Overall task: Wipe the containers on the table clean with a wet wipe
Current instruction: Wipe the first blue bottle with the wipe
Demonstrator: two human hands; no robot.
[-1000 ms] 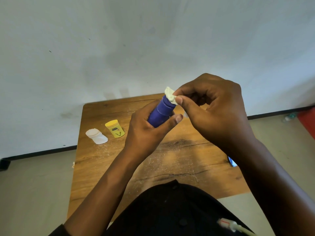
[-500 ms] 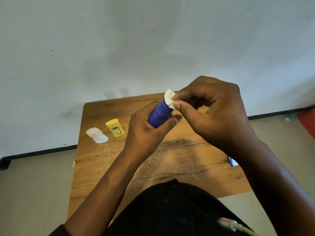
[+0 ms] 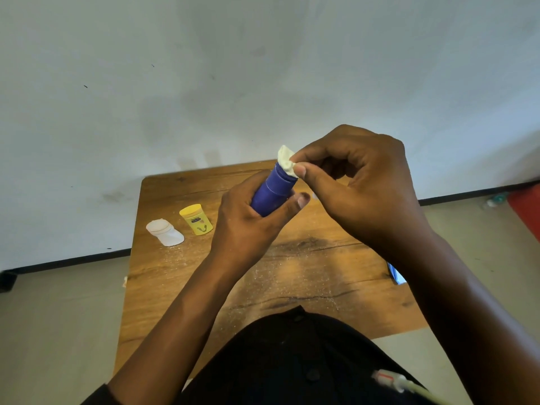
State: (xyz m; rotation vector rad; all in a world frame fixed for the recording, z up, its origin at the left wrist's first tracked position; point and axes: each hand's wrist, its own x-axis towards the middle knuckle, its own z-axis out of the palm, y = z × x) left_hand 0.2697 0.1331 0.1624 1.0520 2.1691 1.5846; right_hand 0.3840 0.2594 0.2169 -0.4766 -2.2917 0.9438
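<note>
Wiping the top of the blue container [image 3: 273, 191] is the step in hand, by my reading. The left hand [image 3: 248, 226] is wrapped firmly around its body, lifted clear of the bench [image 3: 306, 273] near the middle of the frame, with the top end tilted up and to the right. The right hand [image 3: 359, 182] pinches a bunched white wet wipe [image 3: 285, 159] between thumb and fingers and presses it against the container's top rim.

To do this well, the left hand should probably turn the container slowly while the right keeps the wipe pressed into the rim and the groove just below it, so that every side gets covered. Unfolding the wipe to a fresh face would help once the top is done, before working down the body.

At the left of the frame a yellow container [image 3: 196, 219] and a white container [image 3: 163, 231] lie near each other on the bench, neither in a hand. Pale powdery specks are scattered over the wood. A small blue object [image 3: 395, 273] shows at the bench's right edge, mostly hidden behind the right forearm.
</note>
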